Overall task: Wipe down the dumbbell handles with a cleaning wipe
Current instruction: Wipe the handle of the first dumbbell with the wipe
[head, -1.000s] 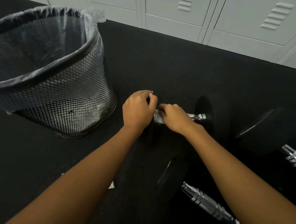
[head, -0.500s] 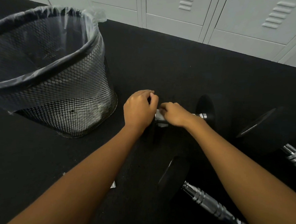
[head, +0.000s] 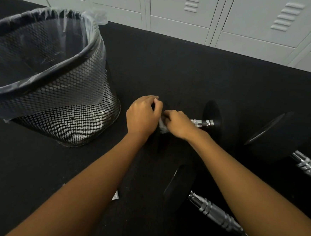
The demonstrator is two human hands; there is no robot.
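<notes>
A black dumbbell with a chrome handle (head: pixel 203 123) lies on the dark floor in the middle. My right hand (head: pixel 179 123) wraps a white wipe (head: pixel 163 126) round the left part of that handle. My left hand (head: pixel 144 115) curls over the dumbbell's left black head, which it mostly hides. The right head (head: pixel 212 116) shows beyond the bare chrome. A second dumbbell (head: pixel 216 212) lies nearer me, and a third (head: pixel 282 137) lies at the right.
A black mesh waste bin (head: pixel 63 115) with a clear liner stands at the left. Grey lockers (head: pixel 195 15) run along the back. A small scrap of white paper (head: pixel 115 196) lies on the floor by my left forearm.
My right hand has slid the wipe leftward along the handle toward my left hand, baring more chrome at the right. My left hand has stayed put.
</notes>
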